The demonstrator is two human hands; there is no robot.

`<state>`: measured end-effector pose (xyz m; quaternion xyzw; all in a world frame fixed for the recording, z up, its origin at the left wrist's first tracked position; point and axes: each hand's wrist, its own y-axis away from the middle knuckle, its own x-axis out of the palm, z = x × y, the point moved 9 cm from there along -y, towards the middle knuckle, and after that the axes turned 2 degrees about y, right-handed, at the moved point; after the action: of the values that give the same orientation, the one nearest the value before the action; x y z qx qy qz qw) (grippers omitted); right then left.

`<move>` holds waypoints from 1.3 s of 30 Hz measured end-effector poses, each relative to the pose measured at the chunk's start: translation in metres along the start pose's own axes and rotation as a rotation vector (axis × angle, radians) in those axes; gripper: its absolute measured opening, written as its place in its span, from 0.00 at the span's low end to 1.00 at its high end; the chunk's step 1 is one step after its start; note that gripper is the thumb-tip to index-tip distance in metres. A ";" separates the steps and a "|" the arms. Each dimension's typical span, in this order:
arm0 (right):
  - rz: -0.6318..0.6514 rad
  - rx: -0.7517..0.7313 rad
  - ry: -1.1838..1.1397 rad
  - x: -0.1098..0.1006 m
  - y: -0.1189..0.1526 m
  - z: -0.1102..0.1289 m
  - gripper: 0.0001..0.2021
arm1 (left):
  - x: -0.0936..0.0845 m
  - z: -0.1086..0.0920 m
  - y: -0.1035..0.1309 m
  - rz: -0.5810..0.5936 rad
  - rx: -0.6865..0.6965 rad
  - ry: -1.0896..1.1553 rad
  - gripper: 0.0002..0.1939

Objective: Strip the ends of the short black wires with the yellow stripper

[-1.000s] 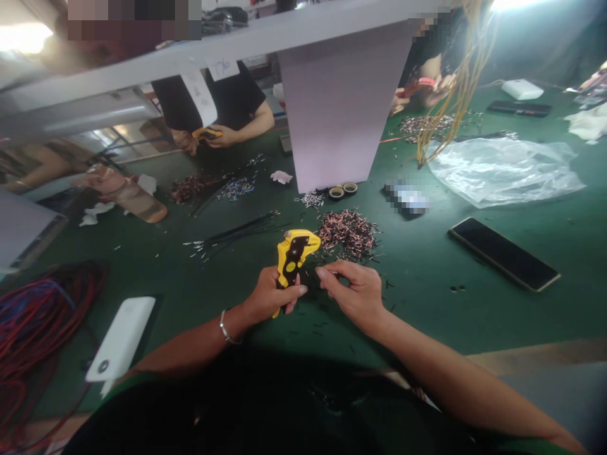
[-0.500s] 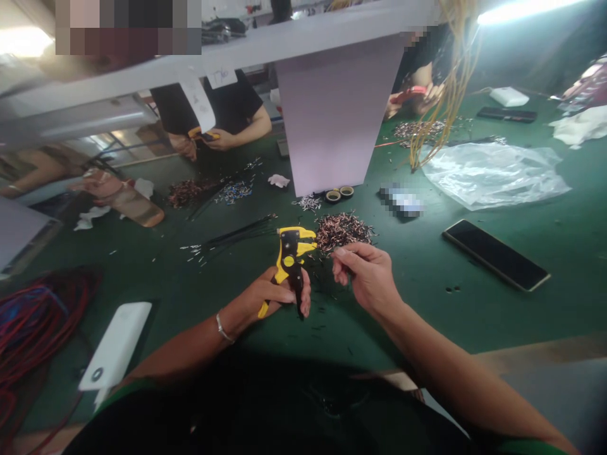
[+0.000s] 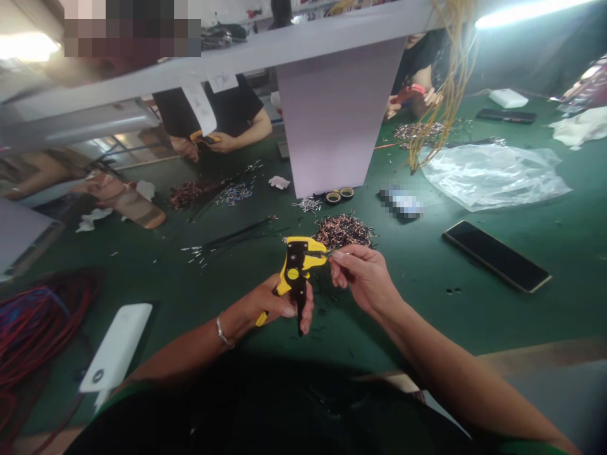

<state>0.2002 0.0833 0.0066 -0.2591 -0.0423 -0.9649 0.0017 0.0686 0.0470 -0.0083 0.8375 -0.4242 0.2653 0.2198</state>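
Note:
My left hand [image 3: 282,300] is wrapped round the handles of a yellow and black wire stripper [image 3: 296,265], whose jaws point right. At the jaw tips my right hand [image 3: 360,272] pinches a small piece, seemingly a short wire, mostly hidden by the fingers. Just behind the jaws lies a pile of short black wires with copper-coloured ends [image 3: 345,230]. To the left rests a bundle of long black wires [image 3: 232,234] with silvery tips. Small dark scraps are scattered on the green table below my hands.
A phone [image 3: 497,255] lies at right, near a clear plastic bag [image 3: 496,174]. Two tape rolls [image 3: 340,195] sit by a white panel [image 3: 336,120]. At left are a white power bank [image 3: 116,347], red cable coils [image 3: 42,322] and a bottle [image 3: 140,205]. Co-workers hold tools across the table.
The wire stripper has moved slightly right and toward me, and its jaws have closed together. Its tips now meet the fingers of my right hand, which has barely moved.

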 end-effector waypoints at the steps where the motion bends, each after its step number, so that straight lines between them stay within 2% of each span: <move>1: 0.004 0.001 0.001 0.001 0.000 0.000 0.08 | 0.000 0.000 0.000 -0.005 0.000 0.001 0.18; 9: 0.004 0.023 -0.019 0.001 0.001 -0.001 0.08 | -0.001 0.000 0.000 -0.013 0.023 0.014 0.13; 23: 0.013 0.031 -0.047 0.003 0.001 -0.001 0.07 | -0.003 0.003 0.005 -0.107 0.035 -0.043 0.09; 29: 0.037 0.053 -0.058 0.004 0.001 -0.003 0.07 | -0.001 0.002 0.007 -0.175 0.048 -0.064 0.09; 34: 0.058 0.079 -0.062 0.004 -0.001 -0.008 0.07 | -0.009 -0.001 0.009 -0.251 0.056 -0.107 0.11; 39: 0.048 0.089 -0.056 0.003 -0.004 -0.010 0.08 | -0.003 -0.004 0.007 -0.141 0.064 -0.098 0.10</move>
<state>0.1922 0.0866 -0.0005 -0.2866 -0.0789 -0.9541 0.0353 0.0606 0.0473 -0.0062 0.8837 -0.3659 0.2215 0.1899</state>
